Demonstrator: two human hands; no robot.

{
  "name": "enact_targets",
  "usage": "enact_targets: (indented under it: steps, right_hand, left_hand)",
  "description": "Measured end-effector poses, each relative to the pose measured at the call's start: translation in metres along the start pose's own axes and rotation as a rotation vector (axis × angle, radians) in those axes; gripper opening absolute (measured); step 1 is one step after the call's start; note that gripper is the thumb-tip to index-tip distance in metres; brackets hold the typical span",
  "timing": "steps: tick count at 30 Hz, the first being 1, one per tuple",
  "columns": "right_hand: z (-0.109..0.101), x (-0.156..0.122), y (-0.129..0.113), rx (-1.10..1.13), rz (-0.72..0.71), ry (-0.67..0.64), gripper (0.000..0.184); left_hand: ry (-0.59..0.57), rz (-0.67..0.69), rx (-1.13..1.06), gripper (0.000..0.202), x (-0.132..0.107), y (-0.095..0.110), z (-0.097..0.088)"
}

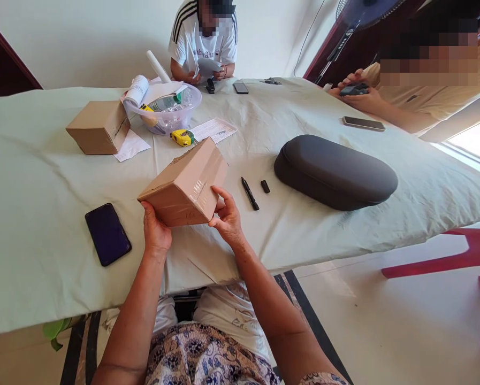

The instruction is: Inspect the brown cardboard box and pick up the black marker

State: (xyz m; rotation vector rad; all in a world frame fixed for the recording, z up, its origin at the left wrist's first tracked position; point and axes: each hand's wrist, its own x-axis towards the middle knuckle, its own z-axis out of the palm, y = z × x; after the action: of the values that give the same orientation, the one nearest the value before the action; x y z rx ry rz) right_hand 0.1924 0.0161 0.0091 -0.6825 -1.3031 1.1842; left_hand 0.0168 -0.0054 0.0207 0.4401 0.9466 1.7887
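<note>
A taped cardboard box [183,187] is held tilted above the cloth-covered table, between my two hands. My left hand [156,229] grips its near left corner, thumb at the edge and the other fingers hidden beneath. At the near right corner, my right hand [227,218] has its fingers on the side and its thumb at the lower edge. Right of the box lie an uncapped black marker [250,193] and its cap [265,186]. A dark phone [108,234] lies left of my left hand.
A second cardboard box [97,127], a lilac basin [163,124] of odds and ends, a yellow tape measure [182,137] and a printed sheet [213,131] are farther back. A dark oval case [336,171] lies right. Two people sit at the table; a red chair [444,254] stands right.
</note>
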Motion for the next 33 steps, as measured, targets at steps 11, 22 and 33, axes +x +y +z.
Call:
enact_targets:
  steps: [11,22,33]
  right_hand:
    - [-0.007,0.008,-0.004,-0.029,-0.052,0.242,0.065]
    - [-0.027,0.016,-0.002,-0.159,-0.108,0.765,0.046]
    - [-0.029,0.018,-0.002,0.006,0.042,0.764,0.052]
  left_hand:
    - [0.061,-0.097,-0.026,0.066,0.001,-0.001,0.001]
    - [0.090,-0.243,0.003,0.065,0.002,-0.002,-0.005]
    - [0.046,-0.229,0.040,0.057,-0.001,-0.004,-0.011]
